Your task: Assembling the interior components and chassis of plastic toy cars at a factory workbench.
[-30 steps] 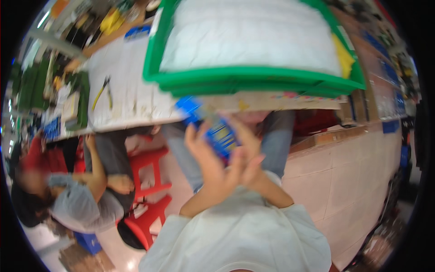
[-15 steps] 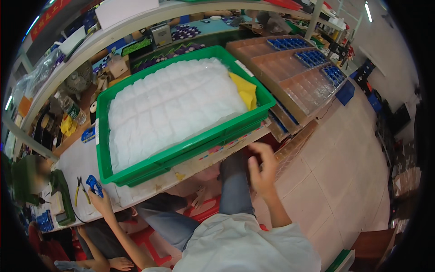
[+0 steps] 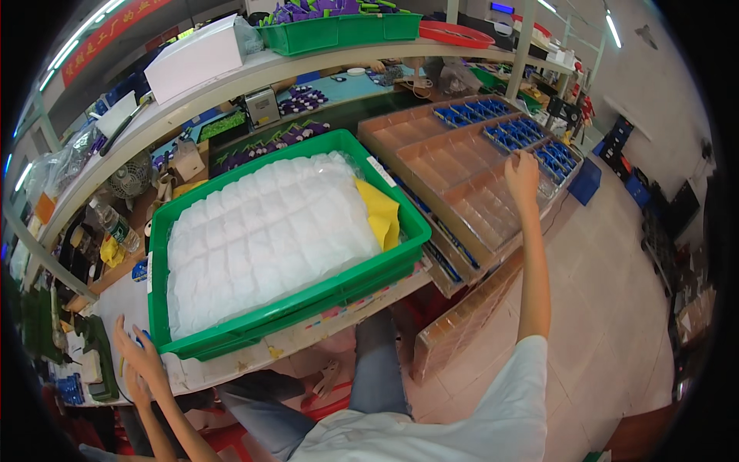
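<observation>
A long tabletop [image 3: 254,362] runs from the near left toward the far right, its front edge worn and patched with coloured stickers. Above it, a pale shelf [image 3: 308,65] on metal posts [image 3: 523,46] spans the workspace — it carries a white box [image 3: 196,58] and a green bin [image 3: 339,31] of purple parts. A small fan [image 3: 127,179] stands under the shelf at the left. The floor [image 3: 616,308] on the right is laid with light tiles, faintly pink. The far right wall [image 3: 654,85] is plain white, and strip lights [image 3: 614,19] glow along the ceiling. A red banner [image 3: 108,35] hangs at the far left.
</observation>
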